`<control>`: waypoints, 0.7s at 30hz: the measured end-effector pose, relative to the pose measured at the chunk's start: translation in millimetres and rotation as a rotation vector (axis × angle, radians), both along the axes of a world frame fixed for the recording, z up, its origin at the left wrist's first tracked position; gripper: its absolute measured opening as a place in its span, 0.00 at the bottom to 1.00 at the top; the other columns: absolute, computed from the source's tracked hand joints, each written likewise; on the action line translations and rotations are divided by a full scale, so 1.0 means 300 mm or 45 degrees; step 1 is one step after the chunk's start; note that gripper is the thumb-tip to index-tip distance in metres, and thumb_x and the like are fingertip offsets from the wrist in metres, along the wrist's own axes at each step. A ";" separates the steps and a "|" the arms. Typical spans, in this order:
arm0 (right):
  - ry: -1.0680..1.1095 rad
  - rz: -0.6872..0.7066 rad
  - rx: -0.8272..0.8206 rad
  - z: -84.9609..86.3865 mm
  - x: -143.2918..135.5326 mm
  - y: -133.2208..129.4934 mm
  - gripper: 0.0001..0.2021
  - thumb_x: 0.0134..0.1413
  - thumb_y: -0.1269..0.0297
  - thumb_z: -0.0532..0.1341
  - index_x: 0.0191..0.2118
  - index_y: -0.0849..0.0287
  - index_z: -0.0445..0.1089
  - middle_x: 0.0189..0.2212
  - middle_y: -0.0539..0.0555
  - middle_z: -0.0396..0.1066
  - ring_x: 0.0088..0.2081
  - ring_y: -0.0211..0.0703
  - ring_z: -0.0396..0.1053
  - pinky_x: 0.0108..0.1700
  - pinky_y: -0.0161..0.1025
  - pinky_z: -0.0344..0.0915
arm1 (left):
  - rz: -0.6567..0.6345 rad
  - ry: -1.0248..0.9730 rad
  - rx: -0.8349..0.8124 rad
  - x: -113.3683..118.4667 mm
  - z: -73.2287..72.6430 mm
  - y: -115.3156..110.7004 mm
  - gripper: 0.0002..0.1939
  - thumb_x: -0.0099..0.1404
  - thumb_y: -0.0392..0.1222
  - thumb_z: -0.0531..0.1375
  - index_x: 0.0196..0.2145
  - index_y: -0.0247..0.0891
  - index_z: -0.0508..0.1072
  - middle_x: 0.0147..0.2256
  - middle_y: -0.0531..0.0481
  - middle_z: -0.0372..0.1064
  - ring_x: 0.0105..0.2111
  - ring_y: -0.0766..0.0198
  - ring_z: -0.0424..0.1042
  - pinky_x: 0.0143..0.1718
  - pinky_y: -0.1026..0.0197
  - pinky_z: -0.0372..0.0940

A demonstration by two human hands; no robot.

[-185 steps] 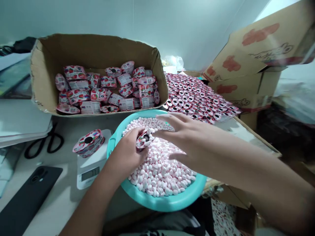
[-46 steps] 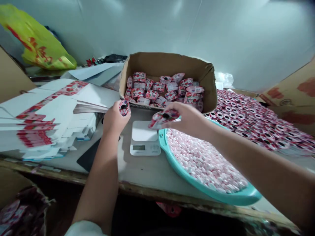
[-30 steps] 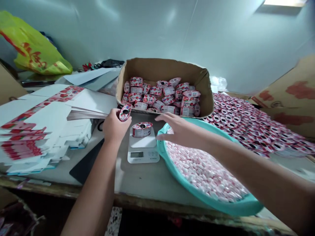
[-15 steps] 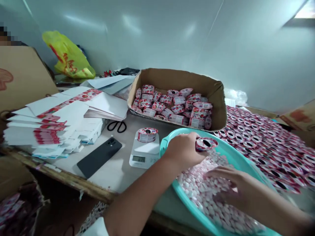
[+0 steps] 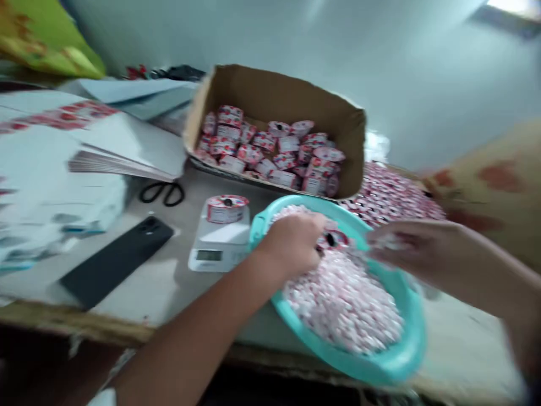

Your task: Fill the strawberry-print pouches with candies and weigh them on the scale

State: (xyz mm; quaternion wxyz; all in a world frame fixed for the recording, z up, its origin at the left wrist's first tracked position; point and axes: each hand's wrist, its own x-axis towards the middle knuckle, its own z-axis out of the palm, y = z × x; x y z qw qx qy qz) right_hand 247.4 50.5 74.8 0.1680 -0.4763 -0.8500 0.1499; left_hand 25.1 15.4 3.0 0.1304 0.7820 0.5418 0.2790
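Observation:
My left hand [image 5: 298, 242] reaches over the teal basin [image 5: 406, 361] and is closed around a small oval printed box [image 5: 333, 239] with a dark hole in its top. Below it lies a heap of pale pink-white candies [image 5: 346, 304]. My right hand [image 5: 401, 245] is above the basin's right rim, its fingers curled around a few whitish candies; motion blurs it. Left of the basin, another oval box [image 5: 227, 209] sits on a white digital scale [image 5: 220, 242], whose reading is too blurred to make out.
Behind the basin stands a cardboard carton [image 5: 274, 87] holding many printed boxes. Many more boxes [image 5: 397, 194] crowd the right back. On the left are a dark phone [image 5: 118, 262], scissors [image 5: 163, 193], stacked white cardboard [image 5: 51, 169] and a yellow bag [image 5: 42, 42].
My right hand has risen out of the candies toward the basin's right rim. My left hand keeps hold of the oval box. The view has shifted, so the table things appear further left and higher.

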 end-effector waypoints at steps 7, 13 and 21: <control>-0.177 0.093 -0.109 0.033 -0.141 -0.003 0.06 0.52 0.63 0.65 0.37 0.54 0.77 0.34 0.49 0.78 0.34 0.41 0.73 0.36 0.36 0.67 | 0.018 -0.044 0.006 0.005 -0.014 0.007 0.11 0.60 0.43 0.61 0.41 0.40 0.72 0.37 0.44 0.74 0.39 0.49 0.74 0.35 0.55 0.64; -0.023 0.191 -0.094 -0.009 -0.158 0.013 0.08 0.51 0.70 0.65 0.38 0.55 0.76 0.38 0.48 0.78 0.40 0.39 0.74 0.42 0.34 0.66 | 0.042 -0.028 -0.017 0.004 -0.001 0.005 0.12 0.60 0.43 0.61 0.43 0.41 0.71 0.40 0.46 0.74 0.43 0.49 0.73 0.37 0.56 0.63; 0.180 0.180 -0.009 -0.035 -0.158 -0.004 0.13 0.55 0.69 0.63 0.46 0.55 0.74 0.45 0.52 0.76 0.41 0.40 0.73 0.42 0.36 0.68 | 0.084 -0.051 -0.044 0.000 0.004 0.007 0.13 0.63 0.44 0.60 0.45 0.41 0.70 0.43 0.45 0.74 0.46 0.49 0.73 0.40 0.55 0.64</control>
